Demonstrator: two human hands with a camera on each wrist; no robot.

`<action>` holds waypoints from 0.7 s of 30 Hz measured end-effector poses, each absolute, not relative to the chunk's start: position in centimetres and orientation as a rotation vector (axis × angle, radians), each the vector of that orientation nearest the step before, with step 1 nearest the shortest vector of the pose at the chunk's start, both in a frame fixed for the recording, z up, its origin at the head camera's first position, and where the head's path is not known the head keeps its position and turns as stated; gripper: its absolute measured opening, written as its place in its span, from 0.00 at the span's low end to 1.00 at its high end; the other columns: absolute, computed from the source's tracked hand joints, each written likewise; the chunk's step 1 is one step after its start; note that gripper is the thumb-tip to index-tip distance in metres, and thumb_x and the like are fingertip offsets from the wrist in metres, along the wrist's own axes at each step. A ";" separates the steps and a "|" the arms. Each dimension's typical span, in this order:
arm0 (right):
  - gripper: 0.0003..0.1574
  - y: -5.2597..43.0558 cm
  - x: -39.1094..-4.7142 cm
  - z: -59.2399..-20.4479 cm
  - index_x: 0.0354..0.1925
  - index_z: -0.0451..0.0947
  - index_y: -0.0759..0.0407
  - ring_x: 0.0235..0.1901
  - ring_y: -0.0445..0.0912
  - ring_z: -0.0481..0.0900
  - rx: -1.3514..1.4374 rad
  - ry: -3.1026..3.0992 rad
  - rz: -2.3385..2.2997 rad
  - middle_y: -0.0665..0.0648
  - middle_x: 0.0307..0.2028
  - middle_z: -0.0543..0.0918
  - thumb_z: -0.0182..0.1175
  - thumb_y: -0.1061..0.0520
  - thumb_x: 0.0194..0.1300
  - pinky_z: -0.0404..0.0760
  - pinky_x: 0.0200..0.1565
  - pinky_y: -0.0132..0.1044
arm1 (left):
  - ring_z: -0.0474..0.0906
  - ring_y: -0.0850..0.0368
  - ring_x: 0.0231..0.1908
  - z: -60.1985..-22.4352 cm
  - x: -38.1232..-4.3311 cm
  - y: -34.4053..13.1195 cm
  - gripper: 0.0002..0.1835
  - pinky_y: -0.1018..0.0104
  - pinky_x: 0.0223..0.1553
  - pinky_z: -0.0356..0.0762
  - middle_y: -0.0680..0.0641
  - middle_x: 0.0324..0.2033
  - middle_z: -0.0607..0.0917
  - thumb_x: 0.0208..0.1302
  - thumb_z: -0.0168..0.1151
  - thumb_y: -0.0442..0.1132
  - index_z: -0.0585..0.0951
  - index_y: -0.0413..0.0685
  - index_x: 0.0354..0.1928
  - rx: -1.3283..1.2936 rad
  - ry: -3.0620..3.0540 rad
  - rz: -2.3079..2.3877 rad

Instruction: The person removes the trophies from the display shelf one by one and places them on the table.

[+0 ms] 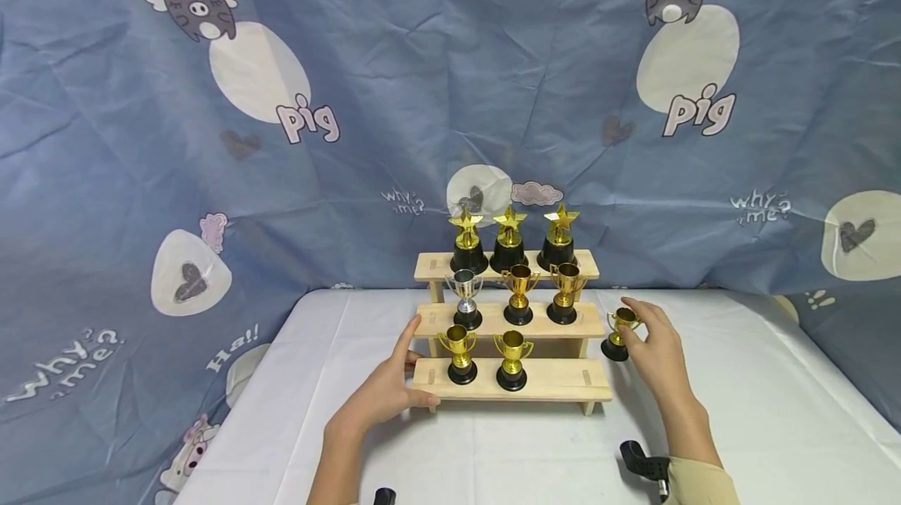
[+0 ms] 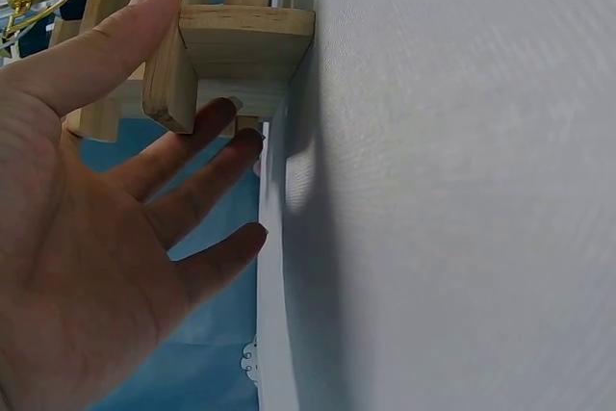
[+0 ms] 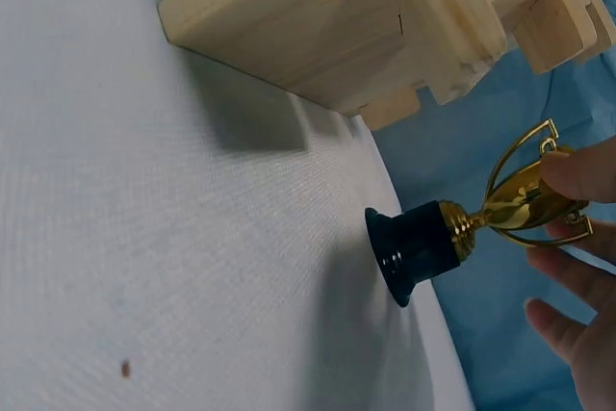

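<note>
A small gold trophy cup (image 1: 622, 325) with a black base is pinched at its bowl by my right hand (image 1: 651, 345). The cup (image 3: 520, 201) hangs close to the cloth, right of a three-step wooden rack (image 1: 510, 389); the right wrist view shows its black base apart from the rack. At the rack's left end is my left hand (image 1: 383, 392). Its thumb (image 2: 144, 21) lies against the lowest step, while the other fingers spread loosely beside the rack. On that step stand two gold cups, the left cup (image 1: 461, 356) and the right cup (image 1: 511, 360).
The middle step carries a silver cup (image 1: 466, 298) and two bronze-gold cups, one at centre (image 1: 519, 294). Three star trophies, including a middle star trophy (image 1: 509, 243), line the top step. White cloth (image 1: 493, 458) covers the table; a blue printed curtain (image 1: 394, 98) hangs behind.
</note>
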State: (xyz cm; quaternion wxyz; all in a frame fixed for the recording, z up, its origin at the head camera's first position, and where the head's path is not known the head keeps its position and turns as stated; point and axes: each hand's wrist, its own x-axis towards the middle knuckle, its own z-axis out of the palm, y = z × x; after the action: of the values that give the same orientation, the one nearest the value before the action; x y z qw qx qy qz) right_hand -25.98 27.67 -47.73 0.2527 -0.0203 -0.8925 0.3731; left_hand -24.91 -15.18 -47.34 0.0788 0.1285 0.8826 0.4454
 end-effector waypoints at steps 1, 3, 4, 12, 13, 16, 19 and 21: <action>0.30 27.7 -26.0 -47.7 0.65 0.73 0.58 0.61 0.63 0.72 -0.047 -2.420 1.009 0.64 0.61 0.76 0.62 0.64 0.64 0.67 0.61 0.61 | 0.78 0.47 0.58 -47.3 -24.9 -15.2 0.71 0.40 0.63 0.68 0.45 0.55 0.81 0.43 0.82 0.45 0.36 0.86 0.76 0.386 2.640 1.331; 0.32 27.7 -26.0 -47.5 0.66 0.73 0.58 0.62 0.64 0.72 -0.039 -2.418 1.001 0.65 0.61 0.75 0.62 0.64 0.63 0.67 0.61 0.62 | 0.78 0.47 0.58 -47.4 -25.0 -15.2 0.71 0.40 0.63 0.68 0.44 0.55 0.81 0.43 0.82 0.45 0.36 0.85 0.76 0.389 2.644 1.324; 0.32 27.7 -26.0 -47.4 0.66 0.72 0.59 0.62 0.64 0.71 -0.037 -2.418 1.001 0.65 0.61 0.75 0.62 0.64 0.63 0.66 0.62 0.62 | 0.78 0.47 0.58 -47.3 -25.0 -15.2 0.71 0.40 0.63 0.68 0.44 0.55 0.81 0.43 0.82 0.45 0.36 0.85 0.76 0.388 2.643 1.324; 0.32 27.9 -25.6 -46.5 0.66 0.72 0.59 0.64 0.67 0.68 0.002 -2.452 0.963 0.67 0.63 0.74 0.63 0.62 0.64 0.63 0.62 0.65 | 0.79 0.48 0.56 -47.3 -24.9 -15.2 0.72 0.41 0.60 0.70 0.44 0.54 0.81 0.43 0.82 0.45 0.36 0.82 0.77 0.393 2.643 1.326; 0.32 27.9 -25.5 -46.3 0.66 0.72 0.59 0.64 0.67 0.68 0.012 -2.447 0.957 0.67 0.63 0.74 0.63 0.62 0.64 0.63 0.61 0.66 | 0.79 0.48 0.55 -47.3 -24.9 -15.1 0.72 0.41 0.60 0.71 0.44 0.53 0.81 0.43 0.82 0.45 0.36 0.82 0.77 0.393 2.646 1.326; 0.29 27.7 -25.2 -45.6 0.64 0.75 0.59 0.62 0.66 0.69 0.037 -2.431 0.943 0.66 0.62 0.76 0.63 0.62 0.64 0.64 0.60 0.65 | 0.79 0.48 0.55 -47.3 -24.8 -15.2 0.72 0.41 0.60 0.71 0.44 0.53 0.81 0.42 0.83 0.44 0.36 0.82 0.77 0.390 2.651 1.323; 0.26 27.4 -24.9 -44.8 0.61 0.77 0.59 0.61 0.64 0.72 0.069 -2.412 0.943 0.65 0.59 0.78 0.63 0.62 0.64 0.66 0.59 0.64 | 0.79 0.47 0.56 -47.3 -24.8 -15.2 0.72 0.41 0.60 0.71 0.44 0.53 0.81 0.42 0.83 0.44 0.37 0.82 0.77 0.391 2.652 1.325; 0.24 27.1 -24.6 -44.3 0.60 0.78 0.59 0.58 0.63 0.74 0.082 -2.403 0.944 0.64 0.57 0.80 0.62 0.62 0.65 0.68 0.58 0.62 | 0.78 0.46 0.57 -47.3 -24.8 -15.2 0.72 0.40 0.60 0.70 0.44 0.53 0.81 0.43 0.82 0.44 0.36 0.81 0.77 0.400 2.649 1.326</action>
State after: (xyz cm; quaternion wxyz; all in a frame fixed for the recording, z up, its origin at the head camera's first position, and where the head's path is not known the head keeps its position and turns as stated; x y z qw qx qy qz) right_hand -24.64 27.14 -44.27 0.2758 0.0306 -0.8942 0.3514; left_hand -24.82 -15.18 -47.30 0.0760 0.1334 0.8836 0.4423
